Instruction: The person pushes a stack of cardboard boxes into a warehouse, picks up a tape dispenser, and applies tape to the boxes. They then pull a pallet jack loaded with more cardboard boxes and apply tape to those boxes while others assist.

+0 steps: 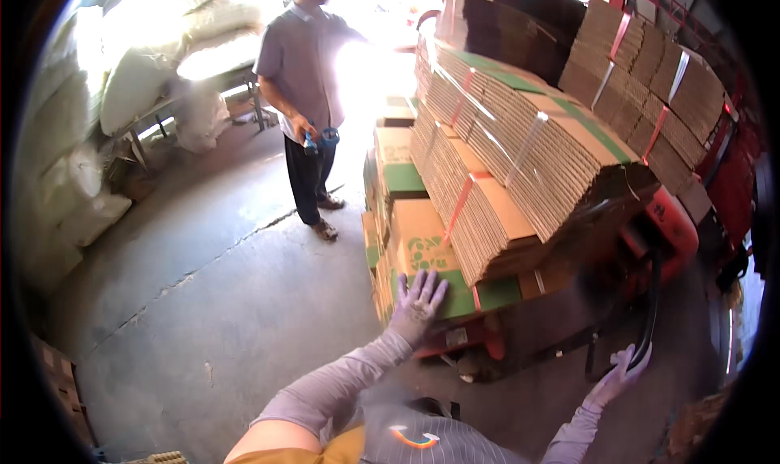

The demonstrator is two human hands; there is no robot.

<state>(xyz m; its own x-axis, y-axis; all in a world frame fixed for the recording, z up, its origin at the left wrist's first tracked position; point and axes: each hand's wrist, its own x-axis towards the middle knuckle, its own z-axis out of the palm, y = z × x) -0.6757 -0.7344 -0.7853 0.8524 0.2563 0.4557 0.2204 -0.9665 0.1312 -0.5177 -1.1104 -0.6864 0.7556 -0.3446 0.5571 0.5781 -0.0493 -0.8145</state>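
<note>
My left hand (419,303), in a pale purple glove, lies with spread fingers against a bundle of flattened cardboard boxes (421,230) with green print. Above it lean more strapped bundles of flat cardboard (528,151), stacked on a low cart. At the right, my gloved right hand (619,375) is closed round the lower part of a bent black handle (655,297). The handle stands beside a red machine part (670,232) at the near end of the load. The undersides of the bundles are in shadow.
Another person (309,82) stands on the far side, left of the load, holding a blue object (327,137). White sacks (89,192) line the left wall near a bench (150,119). More strapped cardboard (642,78) is stacked at the far right. A crack (187,279) crosses the concrete floor.
</note>
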